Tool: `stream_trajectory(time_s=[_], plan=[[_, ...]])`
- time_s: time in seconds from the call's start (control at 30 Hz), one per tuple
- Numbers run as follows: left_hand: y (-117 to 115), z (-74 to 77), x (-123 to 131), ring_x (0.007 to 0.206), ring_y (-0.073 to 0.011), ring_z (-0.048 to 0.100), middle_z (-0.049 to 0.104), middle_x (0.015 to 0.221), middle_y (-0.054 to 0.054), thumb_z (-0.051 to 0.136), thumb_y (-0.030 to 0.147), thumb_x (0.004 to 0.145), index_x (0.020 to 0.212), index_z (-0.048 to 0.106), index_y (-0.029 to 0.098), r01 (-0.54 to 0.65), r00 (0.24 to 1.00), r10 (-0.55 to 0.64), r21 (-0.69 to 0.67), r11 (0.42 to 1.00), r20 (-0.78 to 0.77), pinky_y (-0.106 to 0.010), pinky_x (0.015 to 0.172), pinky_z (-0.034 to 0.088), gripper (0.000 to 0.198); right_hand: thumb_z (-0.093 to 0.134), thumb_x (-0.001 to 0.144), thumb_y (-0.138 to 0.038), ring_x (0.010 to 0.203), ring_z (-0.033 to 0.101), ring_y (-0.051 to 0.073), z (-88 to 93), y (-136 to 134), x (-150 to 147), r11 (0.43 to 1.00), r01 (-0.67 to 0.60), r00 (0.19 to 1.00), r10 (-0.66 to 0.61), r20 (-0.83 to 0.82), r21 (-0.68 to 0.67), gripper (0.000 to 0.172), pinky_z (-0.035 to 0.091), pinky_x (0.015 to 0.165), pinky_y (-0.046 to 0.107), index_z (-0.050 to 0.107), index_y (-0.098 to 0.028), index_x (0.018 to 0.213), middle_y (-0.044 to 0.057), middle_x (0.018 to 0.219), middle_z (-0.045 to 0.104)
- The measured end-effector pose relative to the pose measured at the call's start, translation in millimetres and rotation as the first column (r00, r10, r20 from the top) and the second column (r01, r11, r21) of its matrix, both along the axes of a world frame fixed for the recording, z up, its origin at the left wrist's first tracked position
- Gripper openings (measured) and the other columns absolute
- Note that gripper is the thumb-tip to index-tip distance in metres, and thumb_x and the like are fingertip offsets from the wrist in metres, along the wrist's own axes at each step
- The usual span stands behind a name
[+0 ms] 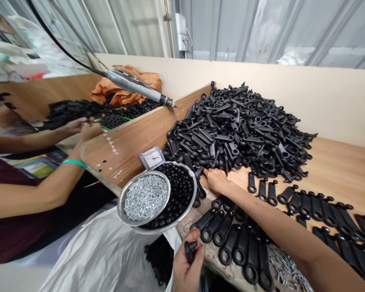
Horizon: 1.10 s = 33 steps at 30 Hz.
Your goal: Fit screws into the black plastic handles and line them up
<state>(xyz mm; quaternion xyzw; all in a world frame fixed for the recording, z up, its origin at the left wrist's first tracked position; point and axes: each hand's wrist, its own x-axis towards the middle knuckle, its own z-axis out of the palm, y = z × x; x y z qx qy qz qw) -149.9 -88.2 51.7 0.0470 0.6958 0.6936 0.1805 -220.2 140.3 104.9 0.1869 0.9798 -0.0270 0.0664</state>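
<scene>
My left hand (187, 261), at the bottom centre, has its fingers closed round a small black plastic part (190, 250) seen nearly end-on. My right hand (217, 180) reaches to the near edge of a big pile of black crank handles (237, 125). Its fingers are bent and pinched at a handle on that edge; the fingertips are partly hidden. Between my hands, a row of crank handles (240, 251) lies with the ring ends toward me. Left of them, a metal bowl of black knobs (182, 186) carries a smaller bowl of silver screws (146, 198).
A power screwdriver (140, 89) hangs above a wooden divider (124, 142). A small square clock (152, 158) stands by the bowls. More handles (319, 209) lie in rows at right, near loose screws (287, 269). Beyond the divider, a co-worker's hands (85, 127) work.
</scene>
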Motion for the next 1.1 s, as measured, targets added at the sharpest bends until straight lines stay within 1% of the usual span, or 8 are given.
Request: stream_trajectory(time_s=[0.2,0.3,0.43,0.63,0.73,0.87,1.0,1.1], plan=[[1.2,-3.7,0.1,0.074,-0.0177,0.06,0.061,0.07,-0.001,0.068,0.043,0.064,0.094,0.066,0.017,0.071,0.996,-0.073,0.059,0.996,0.043,-0.027,0.08,0.047,0.04,0.04,0.084,-0.018,0.092,0.061,0.023,3.1,2.7,-4.3,0.999,-0.049,0.998,0.049,0.038,0.009,0.028,0.044,0.072,0.03,0.059,-0.019,0.106,0.012,0.096,0.066],[-1.7,-7.1,1.6,0.07,-0.0174,0.059,0.059,0.066,0.0,0.067,0.044,0.064,0.095,0.065,0.016,0.074,0.997,-0.075,0.044,0.996,0.018,-0.027,0.075,0.047,0.042,0.045,0.084,-0.024,0.092,0.062,0.022,2.2,-1.6,-4.0,0.997,-0.083,0.994,0.083,0.069,-0.005,0.025,0.044,0.072,0.027,0.062,-0.019,0.101,0.012,0.097,0.067],[-4.8,-8.8,4.8,0.065,-0.0171,0.058,0.059,0.064,-0.001,0.066,0.046,0.065,0.097,0.064,0.014,0.108,0.994,-0.108,0.034,0.994,-0.008,-0.025,0.064,0.047,0.045,0.045,0.084,-0.023,0.091,0.063,0.022,0.1,-6.2,0.6,0.996,-0.094,0.992,0.094,0.083,-0.009,0.025,0.045,0.071,0.026,0.063,-0.017,0.101,0.013,0.099,0.066],[-3.7,-2.3,11.5,0.063,-0.0165,0.056,0.058,0.063,0.0,0.067,0.043,0.065,0.097,0.063,0.015,0.12,0.993,-0.12,0.043,0.992,0.012,-0.026,0.061,0.046,0.042,0.046,0.084,-0.027,0.095,0.061,0.022,8.5,-3.9,23.3,0.991,-0.132,0.988,0.135,0.077,-0.037,0.026,0.045,0.071,0.026,0.066,-0.019,0.098,0.011,0.105,0.065],[-2.1,3.8,15.4,0.063,-0.0164,0.056,0.059,0.066,-0.001,0.067,0.04,0.065,0.093,0.064,0.014,0.158,0.987,-0.159,0.068,0.985,0.01,-0.026,0.061,0.046,0.038,0.046,0.084,-0.026,0.097,0.06,0.024,12.0,-0.4,35.1,0.994,-0.107,0.99,0.11,0.084,-0.038,0.026,0.045,0.073,0.028,0.066,-0.017,0.099,0.013,0.106,0.064],[-1.6,10.8,22.3,0.063,-0.015,0.055,0.062,0.073,-0.003,0.066,0.036,0.067,0.094,0.064,0.014,0.192,0.981,-0.191,0.091,0.977,-0.021,-0.026,0.063,0.045,0.035,0.054,0.081,-0.021,0.095,0.061,0.024,15.8,6.5,47.1,0.998,-0.039,0.99,0.045,0.134,-0.043,0.02,0.045,0.077,0.032,0.067,-0.014,0.094,0.013,0.098,0.066],[-3.0,12.8,27.7,0.051,-0.0104,0.048,0.06,0.068,-0.001,0.065,0.037,0.068,0.086,0.064,0.014,0.23,0.973,-0.228,0.092,0.969,-0.032,-0.023,0.052,0.041,0.029,0.056,0.084,-0.033,0.095,0.059,0.019,19.0,11.1,55.9,0.998,0.014,0.987,-0.003,0.161,-0.066,0.024,0.045,0.085,0.04,0.061,-0.013,0.097,0.007,0.101,0.063],[-2.4,13.7,28.8,0.05,-0.0103,0.047,0.056,0.062,0.002,0.064,0.037,0.071,0.089,0.061,0.014,0.311,0.95,-0.308,0.095,0.946,-0.049,-0.022,0.051,0.04,0.029,0.056,0.085,-0.031,0.093,0.059,0.019,22.9,11.6,59.9,0.993,0.047,0.992,-0.034,0.119,-0.108,0.022,0.046,0.083,0.04,0.061,-0.012,0.095,0.007,0.1,0.063]])
